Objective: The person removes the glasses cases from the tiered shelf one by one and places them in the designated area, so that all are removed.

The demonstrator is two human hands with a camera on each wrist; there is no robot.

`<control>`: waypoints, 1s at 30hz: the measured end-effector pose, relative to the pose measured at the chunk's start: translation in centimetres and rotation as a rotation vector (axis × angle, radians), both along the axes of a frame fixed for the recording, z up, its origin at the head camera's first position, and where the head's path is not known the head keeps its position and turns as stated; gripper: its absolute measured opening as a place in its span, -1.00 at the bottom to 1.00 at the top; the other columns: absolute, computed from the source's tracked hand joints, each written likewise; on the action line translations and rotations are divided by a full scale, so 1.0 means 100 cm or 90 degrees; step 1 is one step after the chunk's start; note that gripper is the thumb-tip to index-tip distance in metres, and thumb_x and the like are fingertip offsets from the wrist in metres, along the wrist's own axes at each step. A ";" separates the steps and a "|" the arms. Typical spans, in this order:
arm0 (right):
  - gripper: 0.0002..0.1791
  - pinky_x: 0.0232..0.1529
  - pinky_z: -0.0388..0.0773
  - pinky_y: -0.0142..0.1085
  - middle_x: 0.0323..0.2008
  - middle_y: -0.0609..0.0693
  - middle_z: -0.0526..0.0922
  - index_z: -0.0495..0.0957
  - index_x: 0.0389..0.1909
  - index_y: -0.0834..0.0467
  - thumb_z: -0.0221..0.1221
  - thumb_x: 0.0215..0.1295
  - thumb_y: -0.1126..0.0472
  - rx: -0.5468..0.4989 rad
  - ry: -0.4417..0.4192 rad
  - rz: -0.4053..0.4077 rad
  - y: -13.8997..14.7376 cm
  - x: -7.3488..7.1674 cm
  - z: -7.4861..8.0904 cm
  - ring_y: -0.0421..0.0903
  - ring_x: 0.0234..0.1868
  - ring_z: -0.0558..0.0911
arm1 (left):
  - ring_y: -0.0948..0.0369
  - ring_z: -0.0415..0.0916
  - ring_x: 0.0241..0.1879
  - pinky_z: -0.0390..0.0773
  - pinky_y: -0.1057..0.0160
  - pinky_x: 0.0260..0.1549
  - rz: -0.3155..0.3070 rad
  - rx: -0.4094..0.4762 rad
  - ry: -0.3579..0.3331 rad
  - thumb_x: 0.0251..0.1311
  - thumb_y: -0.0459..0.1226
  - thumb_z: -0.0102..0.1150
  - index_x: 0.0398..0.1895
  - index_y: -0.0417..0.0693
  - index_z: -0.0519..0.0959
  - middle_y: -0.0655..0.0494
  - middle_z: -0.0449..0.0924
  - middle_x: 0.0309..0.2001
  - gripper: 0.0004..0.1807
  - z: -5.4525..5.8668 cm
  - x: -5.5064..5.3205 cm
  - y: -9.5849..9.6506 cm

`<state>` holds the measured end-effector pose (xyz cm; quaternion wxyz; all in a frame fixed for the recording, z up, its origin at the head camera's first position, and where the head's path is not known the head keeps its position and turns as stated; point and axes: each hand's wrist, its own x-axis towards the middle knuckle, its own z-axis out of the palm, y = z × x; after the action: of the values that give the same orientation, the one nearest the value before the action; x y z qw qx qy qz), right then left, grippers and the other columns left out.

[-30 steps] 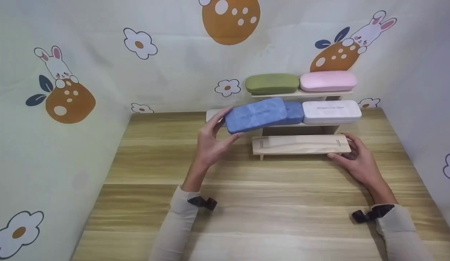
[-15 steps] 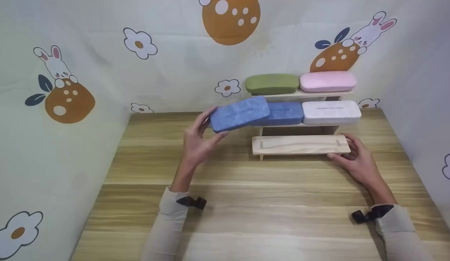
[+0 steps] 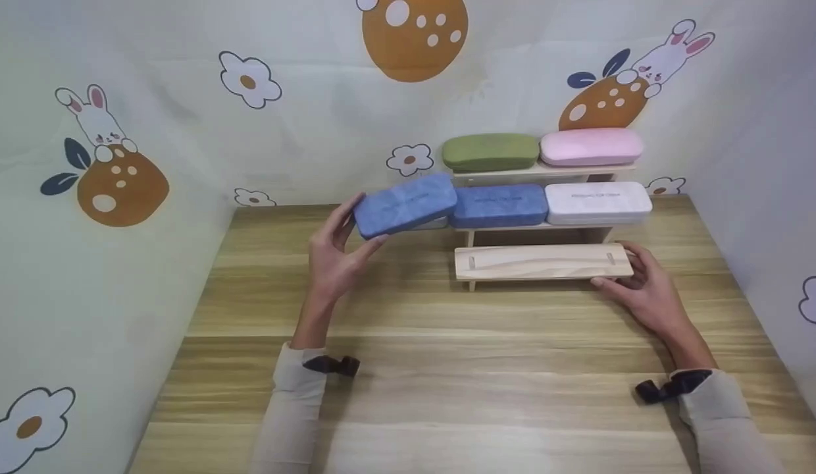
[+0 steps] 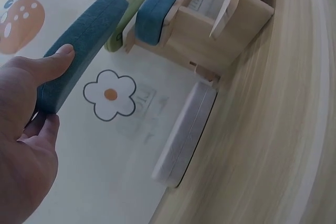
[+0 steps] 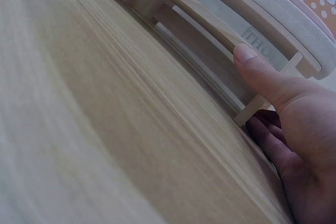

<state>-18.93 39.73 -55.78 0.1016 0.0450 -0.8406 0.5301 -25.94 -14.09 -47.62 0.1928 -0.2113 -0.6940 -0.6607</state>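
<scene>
My left hand (image 3: 332, 260) holds a blue glasses case (image 3: 405, 205) by its left end, thumb below and fingers above. The case is tilted and raised off the table. Behind it a pale grey-white glasses case (image 4: 186, 135) lies on the table against the wall, mostly hidden in the head view. At the right, my right hand (image 3: 648, 293) grips the end of the lowest step of a wooden tiered rack (image 3: 543, 262). That step bears nothing. On the middle tier sit a second blue case (image 3: 500, 205) and a white case (image 3: 599, 203).
On the top tier rest a green case (image 3: 491, 152) and a pink case (image 3: 591, 147). The wood-grain table (image 3: 447, 395) meets patterned wall sheets (image 3: 316, 131) at the back and both sides.
My left hand has carried the blue case leftward, uncovering the second blue case on the middle tier. My right hand stays on the rack's end.
</scene>
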 end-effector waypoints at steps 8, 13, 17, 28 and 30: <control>-0.07 0.15 0.63 -0.65 0.33 0.19 0.62 0.27 0.59 0.28 0.54 0.27 0.33 -0.001 -0.004 0.000 0.002 0.000 -0.002 -0.50 0.17 0.65 | 0.04 0.40 0.58 0.39 0.23 0.60 0.019 0.020 -0.034 0.06 -0.48 0.64 0.50 -0.21 0.50 -0.17 0.51 0.50 -0.13 -0.009 -0.008 -0.017; -0.07 0.16 0.63 -0.65 0.35 0.25 0.62 0.27 0.58 0.28 0.54 0.26 0.35 -0.001 0.000 0.001 0.003 0.000 -0.002 -0.50 0.17 0.66 | 0.07 0.38 0.60 0.38 0.28 0.59 0.040 0.002 -0.063 0.07 -0.47 0.64 0.50 -0.15 0.51 -0.13 0.50 0.52 -0.14 -0.018 -0.012 -0.027; -0.06 0.16 0.63 -0.65 0.39 0.37 0.57 0.27 0.59 0.27 0.54 0.26 0.33 0.002 -0.001 -0.001 0.002 0.001 -0.001 -0.50 0.16 0.66 | 0.05 0.34 0.62 0.37 0.32 0.59 0.055 -0.023 -0.090 0.12 -0.43 0.63 0.51 -0.12 0.50 -0.14 0.48 0.55 -0.16 -0.027 -0.015 -0.034; -0.05 0.14 0.66 -0.62 0.39 0.46 0.54 0.25 0.59 0.33 0.54 0.26 0.36 -0.008 0.006 0.004 0.000 0.001 0.000 -0.49 0.14 0.68 | 0.13 0.24 0.67 0.28 0.37 0.62 0.079 -0.045 -0.196 0.17 -0.37 0.62 0.59 -0.08 0.41 -0.07 0.34 0.64 -0.10 -0.041 -0.030 -0.064; -0.05 0.14 0.66 -0.62 0.39 0.46 0.54 0.24 0.58 0.34 0.53 0.26 0.36 -0.010 0.006 0.007 -0.001 0.001 -0.001 -0.48 0.14 0.68 | 0.14 0.22 0.68 0.26 0.36 0.64 0.080 -0.051 -0.213 0.17 -0.39 0.60 0.60 -0.04 0.40 -0.04 0.31 0.66 -0.09 -0.041 -0.032 -0.070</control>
<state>-18.84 39.67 -55.84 0.1031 0.0515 -0.8356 0.5372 -29.14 -21.13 -51.71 0.1072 -0.0619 -0.7538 -0.6453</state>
